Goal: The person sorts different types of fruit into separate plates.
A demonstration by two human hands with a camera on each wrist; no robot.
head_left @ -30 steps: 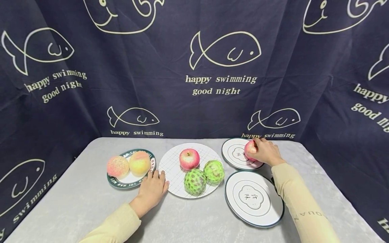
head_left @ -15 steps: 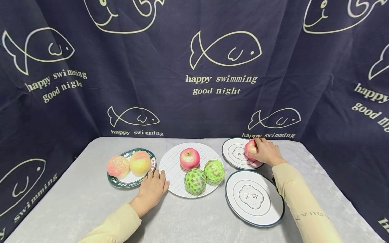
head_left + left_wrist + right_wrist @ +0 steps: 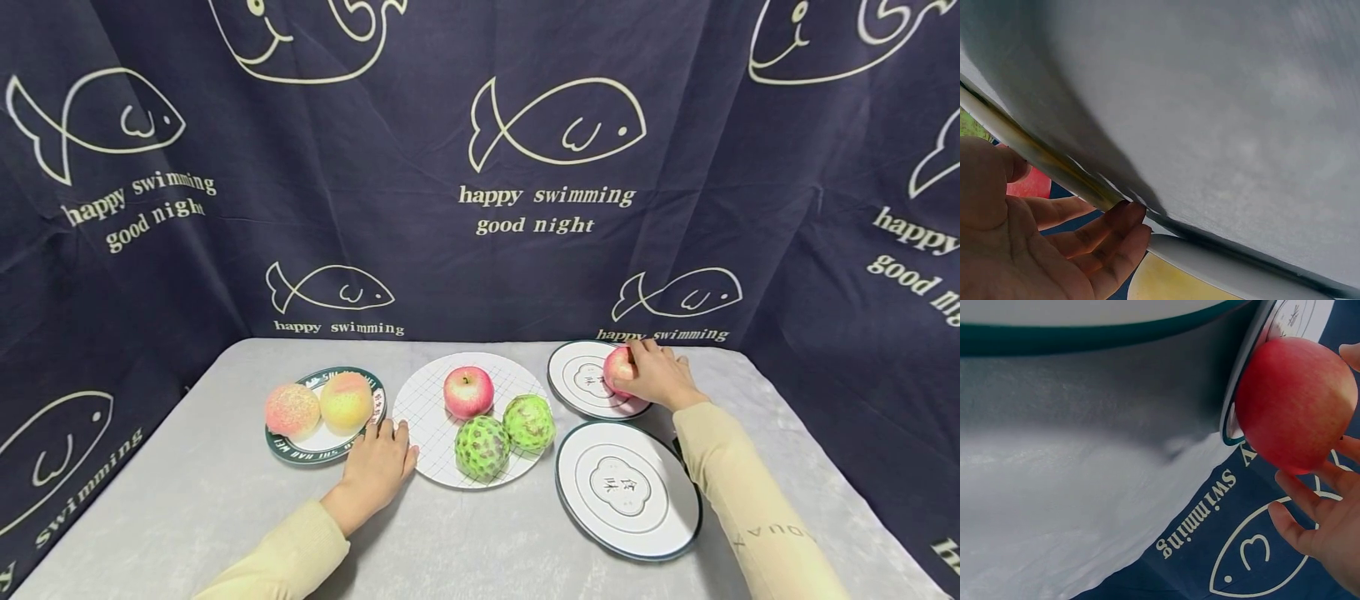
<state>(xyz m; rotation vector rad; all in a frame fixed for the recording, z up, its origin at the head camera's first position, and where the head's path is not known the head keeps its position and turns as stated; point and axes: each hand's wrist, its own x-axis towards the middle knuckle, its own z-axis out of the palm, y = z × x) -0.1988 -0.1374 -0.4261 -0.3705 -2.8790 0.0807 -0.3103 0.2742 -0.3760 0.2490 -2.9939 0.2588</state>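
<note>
My right hand [image 3: 662, 379] holds a red apple [image 3: 617, 370] at the right side of the far right plate [image 3: 572, 392]. In the right wrist view, fingers and thumb reach around this apple [image 3: 1294, 403], which sits over the plate's edge. My left hand [image 3: 372, 468] rests low between the green-rimmed oval plate [image 3: 288, 454] and the round white grid-patterned plate [image 3: 420, 417], its fingers loosely bent and empty. Two peaches [image 3: 292, 412] lie on the oval plate. On the grid plate are another red apple [image 3: 468, 392] and two green custard apples [image 3: 482, 447].
A larger dark-rimmed white plate [image 3: 660, 525] lies in front of the far right plate, beside the right sleeve. A grey cloth [image 3: 187, 500] covers the table. Dark blue curtains [image 3: 420, 183] with fish drawings stand along the back and both sides.
</note>
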